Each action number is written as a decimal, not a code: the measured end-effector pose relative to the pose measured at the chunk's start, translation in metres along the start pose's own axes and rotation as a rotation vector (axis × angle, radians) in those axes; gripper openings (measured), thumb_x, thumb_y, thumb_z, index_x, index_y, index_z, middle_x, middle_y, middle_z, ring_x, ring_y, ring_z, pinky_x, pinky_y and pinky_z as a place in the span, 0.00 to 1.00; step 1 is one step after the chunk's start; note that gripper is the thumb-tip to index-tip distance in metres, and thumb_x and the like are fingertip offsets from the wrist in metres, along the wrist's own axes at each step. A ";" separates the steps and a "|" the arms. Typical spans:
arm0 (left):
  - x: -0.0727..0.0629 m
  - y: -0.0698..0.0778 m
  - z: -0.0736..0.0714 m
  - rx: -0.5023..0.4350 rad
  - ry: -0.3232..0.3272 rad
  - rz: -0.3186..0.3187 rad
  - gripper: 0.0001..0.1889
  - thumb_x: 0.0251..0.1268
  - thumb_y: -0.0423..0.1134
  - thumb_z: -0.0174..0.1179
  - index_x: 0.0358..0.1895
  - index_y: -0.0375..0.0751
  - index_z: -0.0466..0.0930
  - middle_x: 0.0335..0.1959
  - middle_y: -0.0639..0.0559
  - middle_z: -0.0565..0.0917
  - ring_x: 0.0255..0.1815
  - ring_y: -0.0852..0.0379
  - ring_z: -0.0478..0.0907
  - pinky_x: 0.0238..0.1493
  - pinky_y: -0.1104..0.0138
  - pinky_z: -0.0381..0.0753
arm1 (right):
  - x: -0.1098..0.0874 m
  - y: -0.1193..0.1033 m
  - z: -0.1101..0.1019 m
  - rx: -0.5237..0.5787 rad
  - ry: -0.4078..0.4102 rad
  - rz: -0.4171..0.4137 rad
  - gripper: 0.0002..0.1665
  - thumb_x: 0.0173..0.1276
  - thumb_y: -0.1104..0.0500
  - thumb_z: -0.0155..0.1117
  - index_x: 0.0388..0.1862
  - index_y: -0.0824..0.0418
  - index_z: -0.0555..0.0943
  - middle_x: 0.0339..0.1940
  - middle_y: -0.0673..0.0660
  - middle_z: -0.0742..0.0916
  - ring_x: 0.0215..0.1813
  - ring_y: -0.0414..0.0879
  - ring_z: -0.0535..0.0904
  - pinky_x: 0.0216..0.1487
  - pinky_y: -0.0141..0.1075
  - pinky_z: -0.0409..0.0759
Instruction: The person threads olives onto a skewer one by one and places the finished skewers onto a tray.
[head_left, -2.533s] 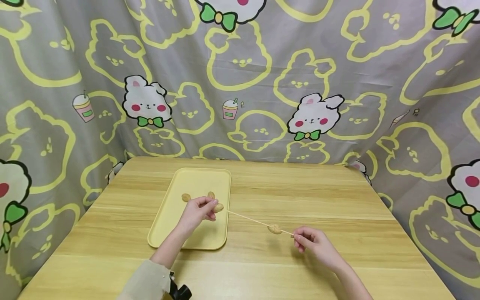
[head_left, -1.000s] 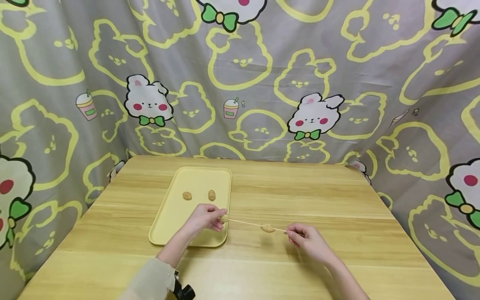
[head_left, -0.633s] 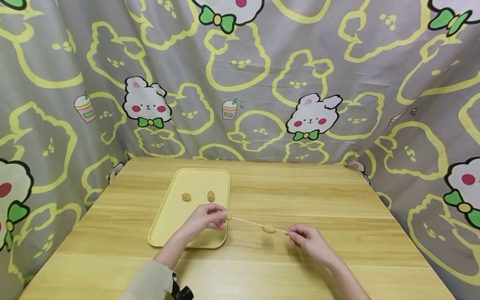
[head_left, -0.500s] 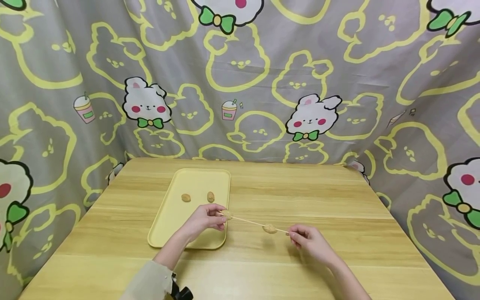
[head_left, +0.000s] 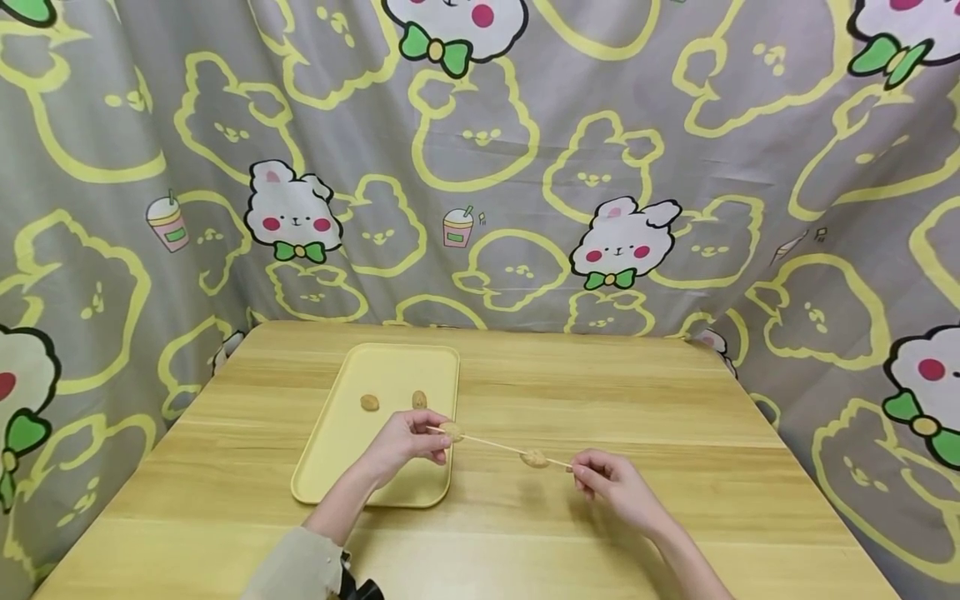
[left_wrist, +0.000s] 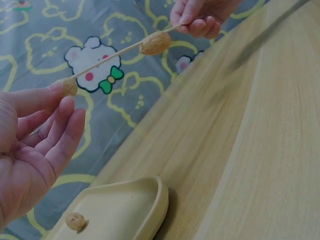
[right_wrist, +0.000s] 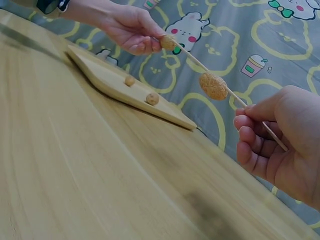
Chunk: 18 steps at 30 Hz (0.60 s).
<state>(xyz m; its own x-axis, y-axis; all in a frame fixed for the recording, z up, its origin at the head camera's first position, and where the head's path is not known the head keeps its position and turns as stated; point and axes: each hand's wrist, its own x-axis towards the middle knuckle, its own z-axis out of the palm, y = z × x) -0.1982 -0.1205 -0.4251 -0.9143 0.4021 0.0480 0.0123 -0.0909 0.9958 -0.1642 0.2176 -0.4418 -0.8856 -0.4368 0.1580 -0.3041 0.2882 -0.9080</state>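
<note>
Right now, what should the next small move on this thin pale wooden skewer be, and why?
Probably the left hand should slide the rough brown oval piece it pinches along the skewer toward the similar oval piece nearer the right hand. The skewer seems to poke out past the pinched piece, and bare skewer separates the two.

The bench (head_left: 637,400) spreads out before me, with the curtain (head_left: 510,108) behind it and at both sides. Left of centre on the bench lies the tray (head_left: 397,367). In the tray lie a left ball (head_left: 369,402) and a right ball (head_left: 419,399), apart, the latter just beyond my left hand (head_left: 405,442). That hand is over the tray; my right hand (head_left: 615,487) is well to the tray's right, over the bench. Between my hands runs the stick (head_left: 491,443). On it, one ball (head_left: 452,432) touches my left hand, another ball (head_left: 535,458) sits near my right.
</note>
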 end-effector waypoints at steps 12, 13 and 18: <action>0.000 0.001 0.006 0.005 -0.007 0.017 0.19 0.55 0.25 0.62 0.47 0.13 0.69 0.26 0.51 0.82 0.23 0.60 0.80 0.34 0.63 0.83 | 0.004 -0.006 0.006 0.055 -0.017 -0.059 0.14 0.70 0.62 0.52 0.38 0.76 0.75 0.24 0.67 0.77 0.25 0.51 0.74 0.26 0.38 0.77; 0.000 0.001 0.007 0.004 -0.006 0.015 0.19 0.55 0.25 0.62 0.47 0.14 0.70 0.26 0.51 0.82 0.23 0.60 0.80 0.34 0.63 0.83 | 0.005 -0.006 0.006 0.054 -0.018 -0.058 0.14 0.70 0.62 0.52 0.38 0.76 0.75 0.24 0.68 0.77 0.25 0.51 0.74 0.27 0.38 0.77; 0.001 -0.001 0.009 0.005 -0.004 0.027 0.18 0.55 0.25 0.62 0.46 0.14 0.70 0.26 0.52 0.82 0.23 0.60 0.80 0.34 0.63 0.83 | 0.008 -0.009 0.008 0.045 -0.006 -0.051 0.13 0.70 0.61 0.53 0.37 0.74 0.75 0.24 0.63 0.78 0.25 0.51 0.74 0.27 0.37 0.76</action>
<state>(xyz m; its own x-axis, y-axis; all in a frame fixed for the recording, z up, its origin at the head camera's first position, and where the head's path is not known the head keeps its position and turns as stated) -0.1953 -0.1119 -0.4253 -0.9120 0.4032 0.0750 0.0389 -0.0969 0.9945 -0.1661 0.2047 -0.4357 -0.8670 -0.4552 0.2027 -0.3331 0.2268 -0.9152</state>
